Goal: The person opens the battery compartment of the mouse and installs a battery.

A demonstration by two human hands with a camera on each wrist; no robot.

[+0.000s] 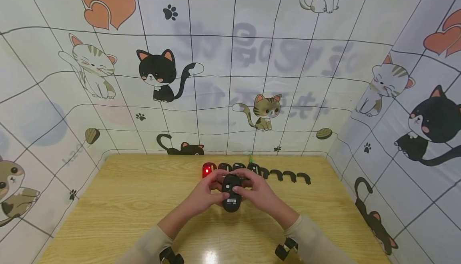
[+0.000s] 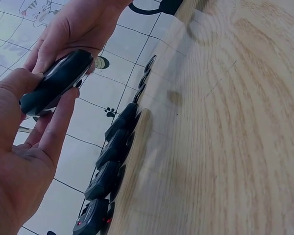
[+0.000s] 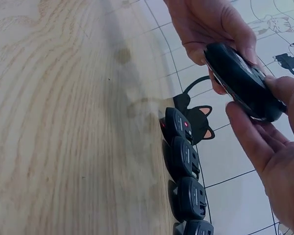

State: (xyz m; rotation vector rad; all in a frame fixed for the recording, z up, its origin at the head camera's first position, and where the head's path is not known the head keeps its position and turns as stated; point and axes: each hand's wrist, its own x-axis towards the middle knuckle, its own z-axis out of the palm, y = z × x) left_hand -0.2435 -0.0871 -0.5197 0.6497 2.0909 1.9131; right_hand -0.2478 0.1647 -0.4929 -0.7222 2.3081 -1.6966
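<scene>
Both hands hold a black computer mouse (image 1: 231, 204) above the table, its underside with a white label turned up toward the head view. The left hand (image 1: 205, 194) grips its left side, thumb on the underside and fingers behind. From the other side the right hand (image 1: 262, 194) grips it, thumb lying across the underside near the middle. In the left wrist view the mouse (image 2: 59, 83) is seen edge-on between the two hands. The right wrist view likewise shows the mouse (image 3: 242, 81) tilted between thumbs and fingers.
Behind the hands several mice stand in a row, the leftmost mouse (image 1: 208, 168) glowing red. Curved black shell pieces (image 1: 289, 176) continue the row to the right. A small green item (image 1: 251, 158) sticks up behind the row. A cat-printed curtain (image 1: 216, 95) borders the wooden table (image 1: 126, 200).
</scene>
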